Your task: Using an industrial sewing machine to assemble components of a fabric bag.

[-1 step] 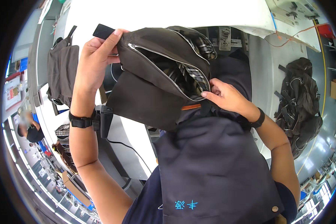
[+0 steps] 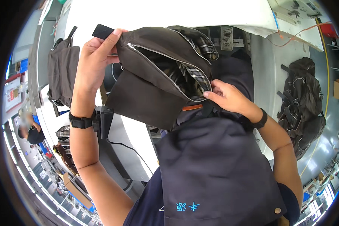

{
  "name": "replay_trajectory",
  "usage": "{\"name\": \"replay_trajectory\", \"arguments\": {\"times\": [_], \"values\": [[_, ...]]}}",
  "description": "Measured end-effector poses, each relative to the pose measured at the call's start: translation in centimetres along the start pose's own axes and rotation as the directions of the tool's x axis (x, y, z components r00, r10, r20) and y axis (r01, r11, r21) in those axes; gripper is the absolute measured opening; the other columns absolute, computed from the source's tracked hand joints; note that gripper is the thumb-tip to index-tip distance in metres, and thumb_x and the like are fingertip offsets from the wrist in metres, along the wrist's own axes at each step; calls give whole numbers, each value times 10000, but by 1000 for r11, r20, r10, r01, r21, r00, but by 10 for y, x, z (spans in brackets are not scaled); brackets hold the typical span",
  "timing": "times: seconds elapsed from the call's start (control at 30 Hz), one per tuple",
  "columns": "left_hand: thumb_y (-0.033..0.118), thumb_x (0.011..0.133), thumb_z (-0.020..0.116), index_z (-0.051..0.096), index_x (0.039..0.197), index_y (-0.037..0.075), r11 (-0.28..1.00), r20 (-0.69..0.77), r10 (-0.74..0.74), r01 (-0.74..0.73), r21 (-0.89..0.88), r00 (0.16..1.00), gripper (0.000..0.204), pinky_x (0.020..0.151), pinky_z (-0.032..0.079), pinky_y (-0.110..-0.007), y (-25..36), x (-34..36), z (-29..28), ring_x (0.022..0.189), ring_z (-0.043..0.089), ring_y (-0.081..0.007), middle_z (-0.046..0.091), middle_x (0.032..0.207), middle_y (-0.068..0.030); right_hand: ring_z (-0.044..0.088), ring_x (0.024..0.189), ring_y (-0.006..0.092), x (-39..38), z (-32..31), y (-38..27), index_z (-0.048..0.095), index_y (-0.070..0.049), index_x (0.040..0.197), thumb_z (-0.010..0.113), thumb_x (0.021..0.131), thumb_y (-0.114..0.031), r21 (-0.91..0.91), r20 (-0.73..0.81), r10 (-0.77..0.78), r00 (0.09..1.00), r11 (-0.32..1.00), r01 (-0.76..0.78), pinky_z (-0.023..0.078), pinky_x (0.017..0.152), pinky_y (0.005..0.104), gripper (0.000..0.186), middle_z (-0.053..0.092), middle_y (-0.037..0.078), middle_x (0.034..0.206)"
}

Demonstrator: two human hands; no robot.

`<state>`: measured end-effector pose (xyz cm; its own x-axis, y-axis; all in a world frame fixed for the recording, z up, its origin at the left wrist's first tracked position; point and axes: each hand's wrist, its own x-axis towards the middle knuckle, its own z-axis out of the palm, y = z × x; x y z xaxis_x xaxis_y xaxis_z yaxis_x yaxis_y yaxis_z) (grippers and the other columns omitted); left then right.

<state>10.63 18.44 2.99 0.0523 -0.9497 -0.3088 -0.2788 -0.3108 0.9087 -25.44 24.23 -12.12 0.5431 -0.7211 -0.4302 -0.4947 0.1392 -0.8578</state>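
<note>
A dark brown fabric bag point(image 2: 154, 40) hangs tilted between my two hands, above my lap. Its long silver zipper gapes, and plaid lining point(image 2: 195, 74) shows inside. A second zipped opening on the far side also bares plaid cloth. With thumb and fingers, my left hand point(image 2: 94, 60) pinches the bag's upper left corner, where a flat black strap end point(image 2: 103, 31) sticks out. My right hand point(image 2: 229, 97) grips the bag's edge at the zipper's lower right end. Below the opening hangs a plain brown panel point(image 2: 145, 100); an orange-brown strip point(image 2: 192, 107) lies by its right side.
Beyond the bag stretches a white tabletop point(image 2: 169, 13). Another brown bag point(image 2: 64, 69) stands at the left, and several dark bags point(image 2: 303, 105) are piled at the right. A dark apron point(image 2: 214, 165) covers my lap. Far left is another person point(image 2: 35, 132).
The bag and my left hand have shifted very slightly left. Slightly more of the orange-brown strip shows. Both hands keep the same grip.
</note>
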Motion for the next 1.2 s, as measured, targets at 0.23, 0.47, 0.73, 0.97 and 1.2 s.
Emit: {"name": "replay_trajectory", "arguments": {"times": [0.23,0.47,0.73,0.97,1.2], "values": [[357,1026,654,774,1108,28,979,-128,-5,32,203,992,359,706,542,-232,4,14,-18,841,665,-79,730,946,-1,555,516,371,-59,-33,-75,605,-12,759,629,974,-219,-99,49,-132,990,986,136,434,514,424,299,539,185,588],[390,1028,663,756,1065,86,979,-38,-169,172,111,985,320,684,443,-190,-39,49,-9,775,591,-29,696,910,50,558,483,364,-59,-19,-82,549,-23,708,693,991,-331,-222,65,-229,971,946,238,432,485,418,442,529,148,540],[389,1050,635,748,1073,77,992,-8,-124,124,21,992,333,705,487,-207,-47,54,-8,792,628,-32,713,916,32,662,722,405,-58,-16,-59,529,-2,932,749,945,-320,-364,43,-268,962,893,265,502,621,467,387,652,178,748],[446,1046,640,737,952,35,992,113,-114,119,-39,987,433,697,537,-237,-56,43,-1,773,658,-87,724,888,-22,652,747,411,-57,-23,-32,544,-8,941,746,943,-285,-413,94,-271,958,865,285,505,667,480,342,652,182,784],[438,1057,625,731,834,59,997,115,64,-59,-42,991,453,670,505,-250,-60,33,7,720,621,-92,683,785,-6,649,720,333,-58,-7,-19,611,-19,986,768,902,-289,-527,108,-435,894,737,423,515,665,437,323,635,124,751]]}}
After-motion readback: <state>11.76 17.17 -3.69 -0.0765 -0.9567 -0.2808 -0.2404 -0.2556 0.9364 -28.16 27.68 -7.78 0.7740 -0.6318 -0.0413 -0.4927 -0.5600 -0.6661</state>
